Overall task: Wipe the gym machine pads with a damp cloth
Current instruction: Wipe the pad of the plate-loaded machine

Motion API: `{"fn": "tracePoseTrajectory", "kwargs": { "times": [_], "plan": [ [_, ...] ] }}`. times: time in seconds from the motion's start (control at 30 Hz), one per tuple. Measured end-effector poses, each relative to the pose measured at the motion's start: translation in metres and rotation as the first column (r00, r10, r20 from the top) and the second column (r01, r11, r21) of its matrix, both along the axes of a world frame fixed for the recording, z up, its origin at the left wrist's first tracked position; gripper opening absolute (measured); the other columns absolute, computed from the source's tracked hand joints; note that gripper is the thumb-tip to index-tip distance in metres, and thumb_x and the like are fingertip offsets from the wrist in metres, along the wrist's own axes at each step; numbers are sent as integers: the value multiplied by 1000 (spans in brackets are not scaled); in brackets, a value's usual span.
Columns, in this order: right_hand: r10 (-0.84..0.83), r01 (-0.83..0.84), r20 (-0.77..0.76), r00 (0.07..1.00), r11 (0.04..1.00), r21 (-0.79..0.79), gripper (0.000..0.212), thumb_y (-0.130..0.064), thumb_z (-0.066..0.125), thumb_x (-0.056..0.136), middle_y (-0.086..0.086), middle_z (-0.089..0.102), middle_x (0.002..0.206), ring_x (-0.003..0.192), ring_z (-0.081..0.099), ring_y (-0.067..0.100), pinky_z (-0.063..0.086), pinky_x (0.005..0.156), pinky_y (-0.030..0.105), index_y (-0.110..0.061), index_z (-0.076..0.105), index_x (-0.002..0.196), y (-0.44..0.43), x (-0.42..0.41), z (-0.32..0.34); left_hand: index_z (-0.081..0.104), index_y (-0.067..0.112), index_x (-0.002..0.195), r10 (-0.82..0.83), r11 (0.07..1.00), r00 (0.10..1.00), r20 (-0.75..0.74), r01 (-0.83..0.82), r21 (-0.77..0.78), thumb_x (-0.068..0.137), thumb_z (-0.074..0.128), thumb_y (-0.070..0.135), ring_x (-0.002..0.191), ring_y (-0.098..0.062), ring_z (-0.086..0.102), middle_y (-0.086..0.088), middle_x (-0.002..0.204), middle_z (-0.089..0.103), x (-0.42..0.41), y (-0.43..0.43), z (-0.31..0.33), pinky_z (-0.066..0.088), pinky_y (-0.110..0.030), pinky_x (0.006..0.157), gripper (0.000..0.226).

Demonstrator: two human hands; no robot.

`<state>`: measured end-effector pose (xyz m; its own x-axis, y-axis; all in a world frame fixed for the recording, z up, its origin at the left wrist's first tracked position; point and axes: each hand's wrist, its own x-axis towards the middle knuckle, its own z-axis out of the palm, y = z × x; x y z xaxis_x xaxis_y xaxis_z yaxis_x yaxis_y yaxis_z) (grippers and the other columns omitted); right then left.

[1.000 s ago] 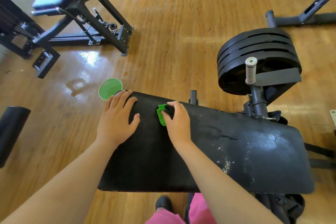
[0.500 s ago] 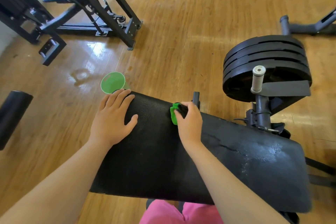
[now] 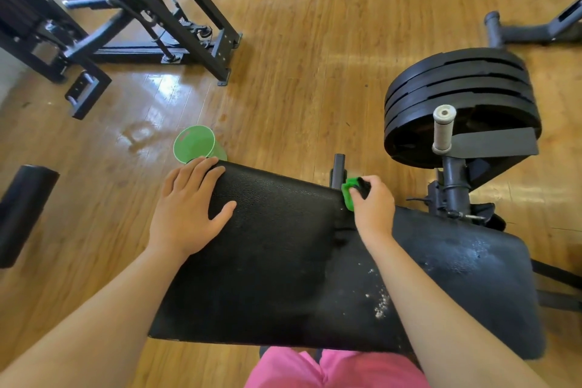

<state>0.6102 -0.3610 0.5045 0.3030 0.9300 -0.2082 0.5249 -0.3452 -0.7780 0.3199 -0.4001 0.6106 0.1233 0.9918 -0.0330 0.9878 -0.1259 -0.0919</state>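
A long black machine pad (image 3: 283, 261) lies across the lower middle of the head view, with wet streaks and white specks on its right half. My left hand (image 3: 185, 211) rests flat on the pad's far left corner, fingers straight. My right hand (image 3: 373, 208) grips a bunched green and black cloth (image 3: 351, 190) and presses it against the pad's far edge near the middle. Most of the cloth is hidden under my fingers.
A green cup (image 3: 196, 145) stands on the wooden floor just beyond the pad's left corner. Stacked black weight plates (image 3: 459, 94) and a grey handle grip (image 3: 443, 129) stand at the right. A black bench frame (image 3: 151, 19) fills the top left. A black roller (image 3: 22, 211) is at the left edge.
My right hand has slid the cloth to the right along the pad's far edge. My left hand has stayed on the left corner.
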Motion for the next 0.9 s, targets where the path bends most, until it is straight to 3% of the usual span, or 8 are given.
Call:
{"fn": "tracePoseTrajectory", "kwargs": {
  "times": [0.1,0.33,0.57,0.73,0.9],
  "plan": [
    [7,-5,-35,999,999,49,25,-11,65,89,4,63,109,104,57,18,44,83,24,-12,60,113,-3,-24,8,50,14,134,-2,1000,1000,-12,2,4,87,37,57,135,-24,37,-1,143,44,0,-1,0,23,-42,111,64],
    [247,-222,-107,963,954,201,24,-16,66,89,-4,59,106,101,48,9,36,86,21,-14,60,112,-20,-73,29,50,14,132,-11,1000,1000,-10,11,24,86,38,57,134,-24,37,-2,141,45,1,0,0,24,-42,110,64],
    [29,-29,6,1000,997,78,28,-14,64,90,2,62,111,108,53,17,37,85,22,-12,59,118,-37,1,-5,50,12,131,-32,999,999,0,32,42,86,38,57,134,-25,36,-3,140,45,1,0,-1,23,-43,110,64],
    [-84,84,-25,996,996,26,29,-13,66,89,4,63,112,107,55,20,41,84,23,-11,59,117,-35,-7,0,50,8,131,-36,999,998,-59,36,13,88,39,52,134,-29,37,-8,140,46,2,0,-2,27,-46,108,63],
    [119,-109,-79,990,987,118,28,-16,66,89,-6,55,103,102,48,9,38,86,20,-13,59,116,-51,-53,23,53,4,134,-179,984,977,-115,176,-36,88,60,27,134,-29,42,-12,141,50,26,-7,-7,29,-45,113,51]
  ]
}}
